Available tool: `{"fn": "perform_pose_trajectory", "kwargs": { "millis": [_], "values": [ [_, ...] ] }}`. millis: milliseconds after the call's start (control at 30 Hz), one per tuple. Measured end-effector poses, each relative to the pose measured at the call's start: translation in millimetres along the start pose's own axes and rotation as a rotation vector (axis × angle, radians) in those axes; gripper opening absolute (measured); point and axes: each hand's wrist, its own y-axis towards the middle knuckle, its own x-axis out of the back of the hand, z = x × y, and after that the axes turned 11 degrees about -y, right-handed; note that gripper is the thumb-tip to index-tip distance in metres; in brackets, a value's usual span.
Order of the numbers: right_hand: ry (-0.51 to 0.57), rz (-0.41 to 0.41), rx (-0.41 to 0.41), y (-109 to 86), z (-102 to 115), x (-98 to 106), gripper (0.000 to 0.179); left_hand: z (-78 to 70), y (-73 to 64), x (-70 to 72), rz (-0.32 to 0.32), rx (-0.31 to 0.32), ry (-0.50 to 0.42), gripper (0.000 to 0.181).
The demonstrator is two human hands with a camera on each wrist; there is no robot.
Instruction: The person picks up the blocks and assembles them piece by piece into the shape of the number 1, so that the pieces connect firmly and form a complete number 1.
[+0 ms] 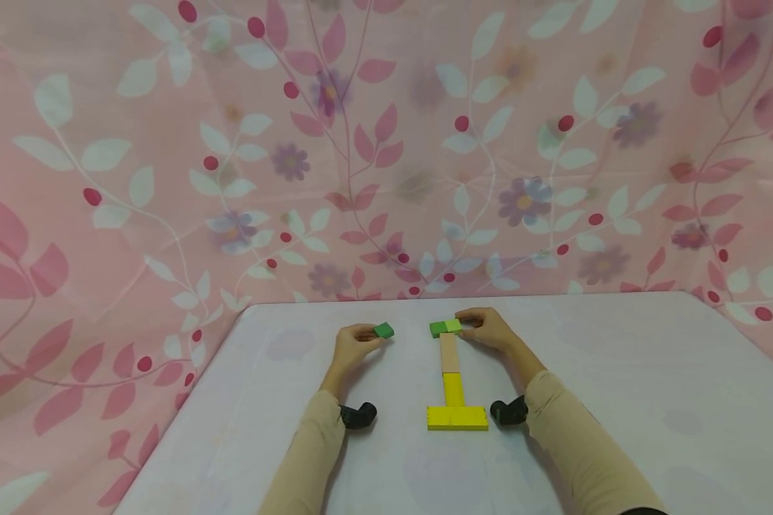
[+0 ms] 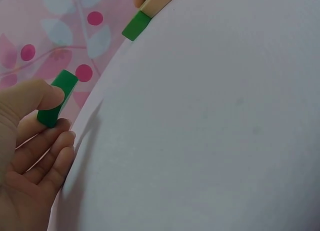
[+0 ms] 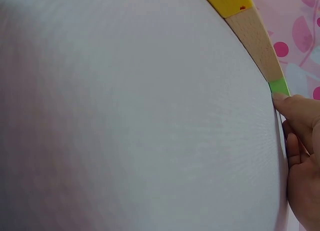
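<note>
My left hand (image 1: 354, 345) pinches a dark green block (image 1: 383, 330) between thumb and fingers, apart from the other blocks; in the left wrist view the block (image 2: 57, 98) looks held clear of the table. My right hand (image 1: 491, 329) grips a light green block (image 1: 454, 325) at its right end. A second dark green block (image 1: 438, 330) lies against that one on the left. Below this pair runs a plain wooden block (image 1: 449, 352), then an upright yellow block (image 1: 454, 389), then a wide yellow block (image 1: 457, 418) across the bottom.
All the blocks lie on a table with a white cloth (image 1: 264, 458). A pink floral curtain (image 1: 386, 143) hangs behind the far edge. Black wrist devices stick inward at the left wrist (image 1: 359, 415) and right wrist (image 1: 509, 411), on either side of the wide yellow block.
</note>
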Motion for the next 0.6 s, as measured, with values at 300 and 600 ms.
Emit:
{"fn": "perform_pose_trajectory", "kwargs": {
  "millis": [300,600],
  "values": [
    [0.018,0.006,-0.011,-1.3,2.9,0.4,0.041,-1.3,6.2,-12.2,0.023,0.017,0.034,0.028],
    [0.04,0.016,-0.002,-12.3,32.4,8.9,0.039,-0.6,12.3,-25.5,0.055,-0.044,0.128,0.027]
  ]
}}
